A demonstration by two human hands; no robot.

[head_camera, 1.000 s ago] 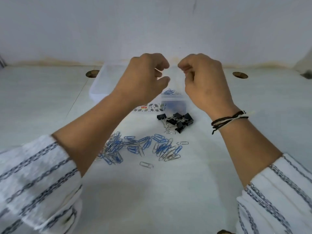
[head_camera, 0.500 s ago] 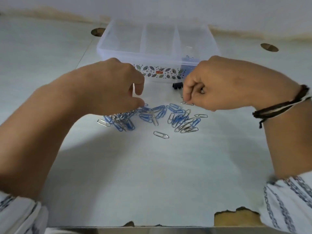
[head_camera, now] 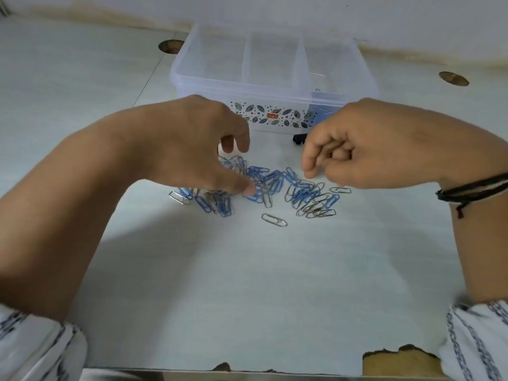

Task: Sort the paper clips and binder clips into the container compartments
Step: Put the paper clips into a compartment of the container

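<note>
Blue and silver paper clips (head_camera: 275, 182) lie in a loose heap mid-table, and one silver clip (head_camera: 274, 220) sits alone just in front of it. My left hand (head_camera: 198, 144) hovers over the heap's left part with fingers apart and its thumb tip touching the clips. My right hand (head_camera: 357, 144) is over the heap's right end with fingers curled in; whether it holds anything is hidden. A black binder clip (head_camera: 299, 138) peeks out beside it, with the others hidden behind the hand. The clear three-compartment container (head_camera: 255, 86) stands behind; its right compartment holds some blue clips (head_camera: 319, 92).
Two round holes are cut into the white table, one at the back left (head_camera: 171, 46) and one at the back right (head_camera: 453, 78). The front edge is chipped to bare wood (head_camera: 398, 361). A white wall runs right behind the container.
Both hands came down from above the container to the paper clip heap. The left fingers have spread, and the thumb now rests on the clips.
</note>
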